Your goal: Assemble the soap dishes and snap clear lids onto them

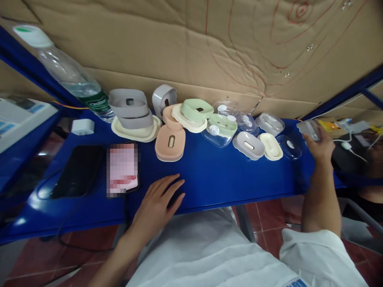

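Observation:
My left hand [158, 201] lies at the near edge of the blue table [206, 175], fingers spread, with nothing in it. At the far right end, my right hand [321, 145] grips a greyish see-through plastic piece [309, 128]; the fingers partly cover it and its kind is unclear. Between the hands stand an orange slotted plastic box [170, 149], a lilac slotted box [248, 146] and a cream oval dish [271, 146]. A clear lid [289, 148] with a round white sticker lies closest to my right hand.
Stacked grey boxes [129, 103], a green box [197, 108] and more clear lids line the cardboard wall [167, 44]. On the left are a water bottle [86, 89], a white charger [83, 126], a dark phone [78, 169] and a phone with a lit screen [122, 167].

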`<state>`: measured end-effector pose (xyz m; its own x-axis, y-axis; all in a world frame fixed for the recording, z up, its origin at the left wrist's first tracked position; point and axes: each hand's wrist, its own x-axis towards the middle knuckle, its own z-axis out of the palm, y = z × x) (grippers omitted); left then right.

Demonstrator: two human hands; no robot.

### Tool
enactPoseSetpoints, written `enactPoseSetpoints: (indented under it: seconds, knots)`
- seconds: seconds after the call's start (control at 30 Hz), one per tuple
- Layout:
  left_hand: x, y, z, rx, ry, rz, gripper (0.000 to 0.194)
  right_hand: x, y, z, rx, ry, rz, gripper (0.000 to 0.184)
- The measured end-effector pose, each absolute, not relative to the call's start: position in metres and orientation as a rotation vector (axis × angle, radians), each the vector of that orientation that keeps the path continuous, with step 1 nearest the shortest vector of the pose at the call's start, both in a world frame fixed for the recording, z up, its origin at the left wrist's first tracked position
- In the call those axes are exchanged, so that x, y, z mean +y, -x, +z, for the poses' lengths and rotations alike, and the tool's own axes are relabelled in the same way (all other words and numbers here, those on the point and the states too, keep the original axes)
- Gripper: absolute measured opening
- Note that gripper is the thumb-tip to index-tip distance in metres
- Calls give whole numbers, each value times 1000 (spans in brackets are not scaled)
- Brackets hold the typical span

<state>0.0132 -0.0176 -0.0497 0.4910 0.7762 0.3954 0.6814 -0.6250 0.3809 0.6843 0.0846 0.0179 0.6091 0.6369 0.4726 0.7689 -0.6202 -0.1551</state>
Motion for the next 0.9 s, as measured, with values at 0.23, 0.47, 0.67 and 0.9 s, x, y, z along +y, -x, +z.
enactPoseSetpoints:
  seconds: [0.23, 0.47, 0.67, 0.9]
  knots:
    - [-18, -16, -46, 1267, -2567, 835, 28, 99, -674, -3, -1388, 2452, -395, 71]
    - [-18, -16, -45, 1279, -2571, 808, 28, 81, -618, 14, -1448, 2296, -536, 51]
    - [-19, -17, -44, 1286, -2569, 812, 26, 62, -444, 34, -2261, 1587, -180, 51]
    - [-19, -17, -42, 1280, -2558, 805, 25, 94, -353, 2, -2462, 1621, -233, 60]
